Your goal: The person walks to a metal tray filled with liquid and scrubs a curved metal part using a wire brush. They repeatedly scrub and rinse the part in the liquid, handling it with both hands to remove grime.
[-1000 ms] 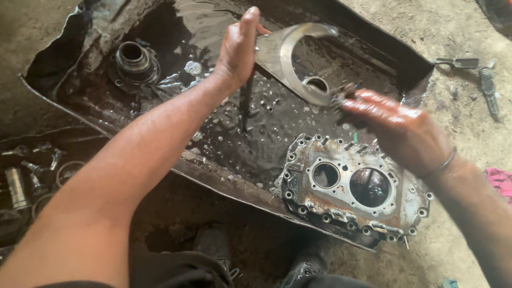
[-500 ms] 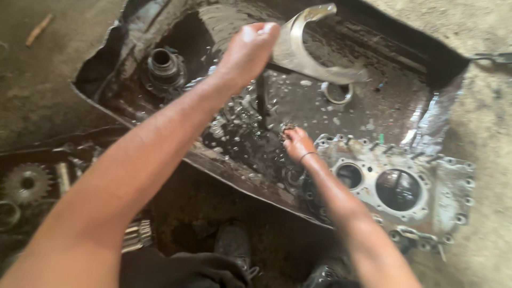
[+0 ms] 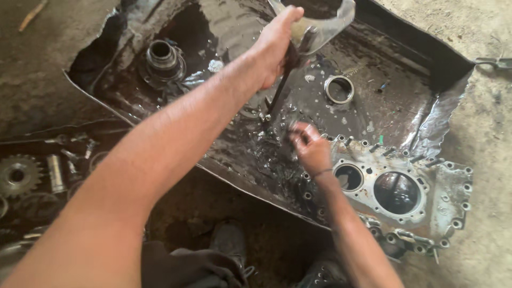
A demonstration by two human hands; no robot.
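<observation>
The left hand (image 3: 277,45) is clenched around a thin dark metal rod (image 3: 278,96), standing it tip-down in the oily liquid near the middle of the battered black sheet-metal tray (image 3: 442,106). The right hand (image 3: 309,146) dips beside the tip, fingers bunched together; whether they pinch anything I cannot tell. Washing looks mid-way: the grey cast housing (image 3: 421,186) on the tray's near right edge looks scrubbed, the steel ring (image 3: 339,89) and round hub (image 3: 161,61) sit wet.

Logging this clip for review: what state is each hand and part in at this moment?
left hand: closed around a dark rod, held upright
dark rod: tip down in the oily tray
right hand: fingers curled in the liquid by the rod's tip
metal tray: battered, wet with dark oil
gear housing cover: flat, bores open
ring: lying flat
gear: lying outside the tray
</observation>
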